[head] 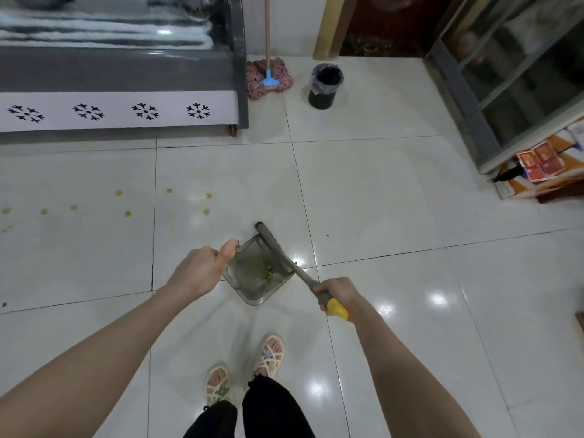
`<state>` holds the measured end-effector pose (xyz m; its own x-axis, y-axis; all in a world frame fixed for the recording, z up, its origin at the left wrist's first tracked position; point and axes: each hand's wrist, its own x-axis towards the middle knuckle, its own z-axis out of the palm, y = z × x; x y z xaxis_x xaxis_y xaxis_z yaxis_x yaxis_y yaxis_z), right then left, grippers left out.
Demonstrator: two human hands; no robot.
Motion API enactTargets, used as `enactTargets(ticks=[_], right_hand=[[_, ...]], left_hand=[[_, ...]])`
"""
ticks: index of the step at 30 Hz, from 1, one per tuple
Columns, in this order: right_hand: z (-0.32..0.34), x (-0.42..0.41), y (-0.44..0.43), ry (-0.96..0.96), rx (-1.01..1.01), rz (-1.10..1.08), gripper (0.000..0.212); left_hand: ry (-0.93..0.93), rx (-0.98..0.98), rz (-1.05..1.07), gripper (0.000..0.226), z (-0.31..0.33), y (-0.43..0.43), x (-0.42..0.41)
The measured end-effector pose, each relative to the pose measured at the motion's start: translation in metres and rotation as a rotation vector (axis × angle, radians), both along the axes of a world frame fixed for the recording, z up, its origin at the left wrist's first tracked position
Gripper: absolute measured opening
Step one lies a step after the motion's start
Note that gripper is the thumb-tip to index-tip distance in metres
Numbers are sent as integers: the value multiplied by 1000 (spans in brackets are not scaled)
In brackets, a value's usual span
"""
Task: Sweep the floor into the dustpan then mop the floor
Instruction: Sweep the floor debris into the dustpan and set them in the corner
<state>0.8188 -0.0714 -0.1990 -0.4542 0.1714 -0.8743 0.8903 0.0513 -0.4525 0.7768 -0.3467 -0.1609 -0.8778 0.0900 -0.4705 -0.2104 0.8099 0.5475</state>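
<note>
A grey dustpan (252, 287) rests on the white tiled floor just ahead of my feet, with green scraps (268, 271) lying inside it. My left hand (202, 268) is closed on the yellow-tipped dustpan handle at the pan's left edge. My right hand (336, 297) grips the grey and yellow broom handle (284, 259), and the broom's grey shaft lies across the pan's right side. A pink string mop (268, 77) with a blue clamp and wooden pole leans against the far wall.
Several yellow drops (126, 213) stain the tiles to the left. A black lined bin (325, 86) stands beside the mop. A grey display counter (126, 74) fills the upper left, a glass cabinet (512, 74) with cartons (540, 165) below it the right.
</note>
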Motion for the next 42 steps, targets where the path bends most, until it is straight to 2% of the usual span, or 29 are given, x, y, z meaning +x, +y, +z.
enactTargets(ticks=[3,9,18,23,31,42], right_hand=[[10,10,-9,41,39,-21,6],[2,13,-24,90,107,-3,4],[-20,36,-76,26,59,112,20],[2,52,-87,22,7,126,12],[34,51,-87,103,48,104,7],[78,33,-100,250,59,75,7]], left_hand=[[6,26,10,78,1,-17,18],[-18,20,38,79,1,-48,44],[-28,-24,68,77,-9,-76,66],[-5,9,61,77,-10,-80,73],[40,52,129,78,-14,-93,83],[235,89,213,82,32,-110,58]])
